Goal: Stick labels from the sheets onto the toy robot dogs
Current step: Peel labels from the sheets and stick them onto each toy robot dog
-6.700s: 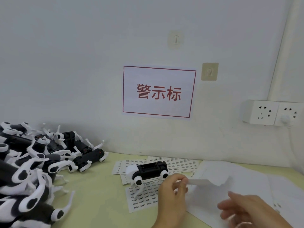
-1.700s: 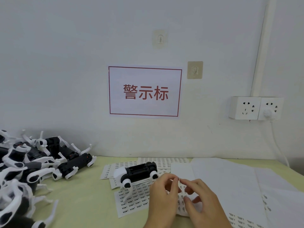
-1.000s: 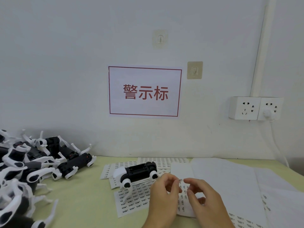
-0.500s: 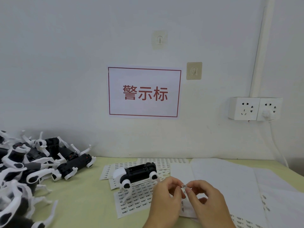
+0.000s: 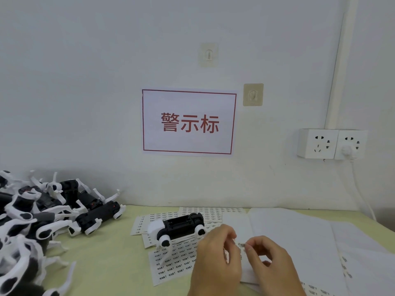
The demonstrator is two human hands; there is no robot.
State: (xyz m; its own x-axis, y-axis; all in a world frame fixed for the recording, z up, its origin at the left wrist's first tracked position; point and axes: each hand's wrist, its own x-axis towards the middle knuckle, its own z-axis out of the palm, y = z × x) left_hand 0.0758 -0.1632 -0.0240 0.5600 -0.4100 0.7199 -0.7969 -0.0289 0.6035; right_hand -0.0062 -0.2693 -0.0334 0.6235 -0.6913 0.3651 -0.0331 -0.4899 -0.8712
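Observation:
A black-and-white toy robot dog lies belly-up on printed label sheets at the table's middle. Just right of it, my left hand holds up the edge of a label sheet with curled fingers. My right hand pinches a small label between thumb and forefinger, lifted off the sheet between the two hands. More label sheets lie behind the dog near the wall.
A heap of several black-and-white robot dogs fills the left of the yellow-green table. White backing papers cover the right side. On the wall hang a red-framed sign and sockets with a cable.
My right hand has peeled a small label off the sheet that my left hand holds. Further back, my left hand held a loose white paper, and my right hand lay apart from it.

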